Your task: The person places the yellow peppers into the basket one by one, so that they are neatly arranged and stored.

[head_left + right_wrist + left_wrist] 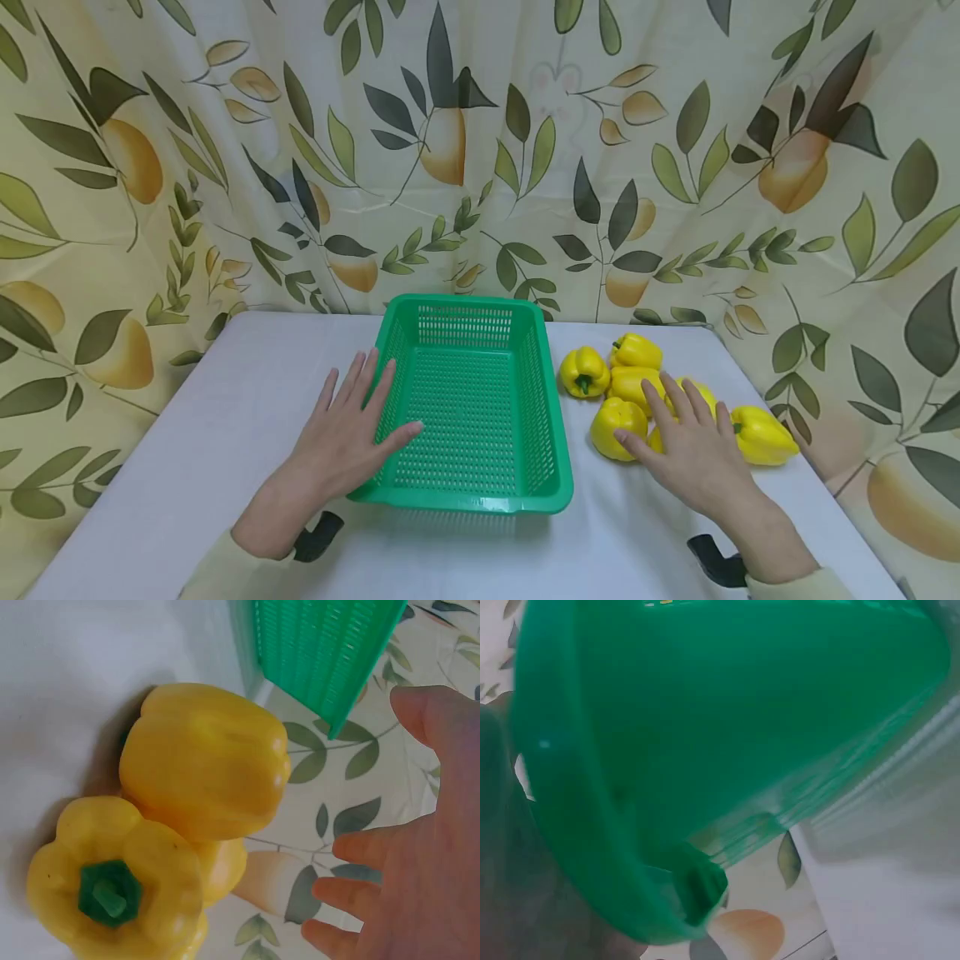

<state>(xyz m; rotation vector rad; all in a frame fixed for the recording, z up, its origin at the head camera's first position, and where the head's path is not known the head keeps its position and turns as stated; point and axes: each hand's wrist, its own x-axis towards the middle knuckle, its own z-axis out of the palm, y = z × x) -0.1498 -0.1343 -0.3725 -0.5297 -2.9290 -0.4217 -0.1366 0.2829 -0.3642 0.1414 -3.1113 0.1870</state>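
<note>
A green plastic basket [457,502] with slotted walls stands in the middle of the table, and nothing lies on its floor. Over its left rim my left hand [348,429] is spread, fingers straight and thumb reaching across the inside. In the left wrist view the basket's wall [727,735] fills most of the picture. To the right lies a group of yellow bell peppers [618,428]. My right hand [693,454] hovers over them with fingers spread, hiding part of the group. The right wrist view shows two peppers [202,761] close up, the hand [427,885] holding nothing.
The table [202,400] has a white cover. Behind it and along both sides hangs a curtain [480,208] printed with fruit and leaves. One yellow pepper [763,436] lies furthest right, near the table's right edge.
</note>
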